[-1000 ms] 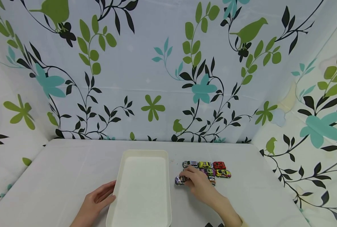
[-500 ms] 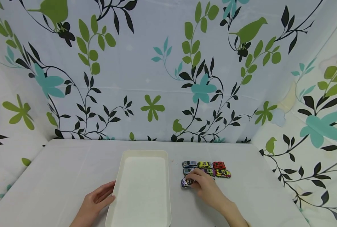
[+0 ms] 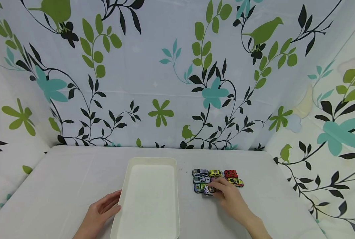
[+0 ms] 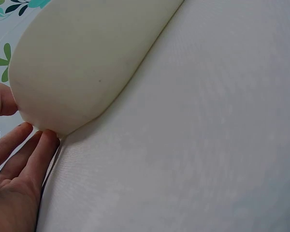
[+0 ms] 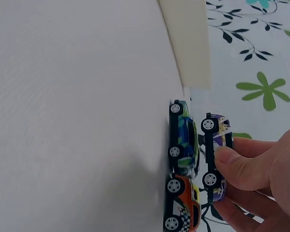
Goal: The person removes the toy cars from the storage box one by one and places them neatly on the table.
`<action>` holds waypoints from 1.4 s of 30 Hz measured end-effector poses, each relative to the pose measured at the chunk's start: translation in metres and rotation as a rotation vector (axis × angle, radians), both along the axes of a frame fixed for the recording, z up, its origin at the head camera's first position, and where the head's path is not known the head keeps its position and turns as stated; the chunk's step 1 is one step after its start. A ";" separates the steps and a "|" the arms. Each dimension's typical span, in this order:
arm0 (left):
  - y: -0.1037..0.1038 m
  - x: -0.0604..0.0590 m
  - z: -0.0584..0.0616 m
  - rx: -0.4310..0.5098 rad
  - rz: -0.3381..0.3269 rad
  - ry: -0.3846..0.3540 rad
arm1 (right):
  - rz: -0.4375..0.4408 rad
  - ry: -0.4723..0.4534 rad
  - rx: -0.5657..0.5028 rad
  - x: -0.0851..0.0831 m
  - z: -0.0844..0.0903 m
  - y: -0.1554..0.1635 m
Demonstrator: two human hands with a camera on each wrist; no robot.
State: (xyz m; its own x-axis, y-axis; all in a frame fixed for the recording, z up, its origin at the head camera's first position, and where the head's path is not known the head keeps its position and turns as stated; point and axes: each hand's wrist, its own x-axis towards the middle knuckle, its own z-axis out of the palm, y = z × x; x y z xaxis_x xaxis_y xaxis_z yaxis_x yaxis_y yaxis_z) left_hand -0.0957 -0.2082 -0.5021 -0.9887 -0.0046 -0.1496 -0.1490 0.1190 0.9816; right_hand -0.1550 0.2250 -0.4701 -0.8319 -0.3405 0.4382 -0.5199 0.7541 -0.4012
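Cloth [image 3: 165, 76] printed with green, teal and black leaves, flowers and birds hangs behind and along both sides of a pale grey tabletop [image 3: 61, 179].

On the tabletop stands a white tray [image 3: 149, 199], long and shallow, with nothing in it. The left hand [image 3: 98, 214] lies flat against the tray's near left edge, fingers straight and relaxed; the left wrist view shows the fingertips [image 4: 43, 140] touching the tray's rounded corner, gripping nothing.

Just right of the tray, apart from it, sits a cluster of toy cars in rows. The back row holds a blue-white car [image 3: 200, 172], a yellow car [image 3: 215, 173] and a red car [image 3: 231, 173]. In the middle row are a grey car [image 3: 200, 179] and a yellow-red car [image 3: 236, 182], with one between them mostly hidden by fingers. In the front row stands a green car [image 3: 199, 188], and just beside it a purple-white car [image 3: 208, 190], which the right hand [image 3: 231, 199] pinches between thumb and curled fingers. In the right wrist view this car is lifted off the surface beside the green one, with an orange car [image 5: 181, 208] next in line.

Half a second ago the purple-white car was further left, where the green car now shows; a second ago it was further left again, nearer the tray. Tray and left hand have not shifted.
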 end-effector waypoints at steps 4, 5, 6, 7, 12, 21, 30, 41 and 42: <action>0.000 -0.001 -0.002 0.004 0.000 -0.002 | -0.021 0.025 0.009 0.001 0.001 0.010; 0.000 -0.001 -0.003 0.005 0.001 -0.003 | -0.027 0.042 0.018 0.001 0.001 0.014; 0.000 -0.001 -0.003 0.006 0.001 -0.002 | -0.032 0.060 0.026 0.001 0.001 0.018; 0.000 -0.001 -0.004 0.006 0.000 -0.001 | -0.037 0.076 0.031 0.000 0.001 0.022; 0.001 -0.001 -0.004 0.001 -0.009 0.008 | -0.090 0.069 0.033 0.000 -0.001 0.044; 0.000 -0.001 0.000 0.000 -0.011 0.004 | -0.171 0.035 0.026 0.001 -0.005 0.069; 0.000 -0.001 -0.001 0.012 -0.007 -0.009 | -0.169 0.035 0.048 0.000 -0.017 0.079; -0.001 0.001 -0.001 0.005 -0.002 -0.021 | -0.146 0.092 0.046 0.000 -0.030 0.081; -0.001 0.001 -0.001 0.006 -0.002 -0.021 | -0.146 0.094 0.044 0.000 -0.030 0.081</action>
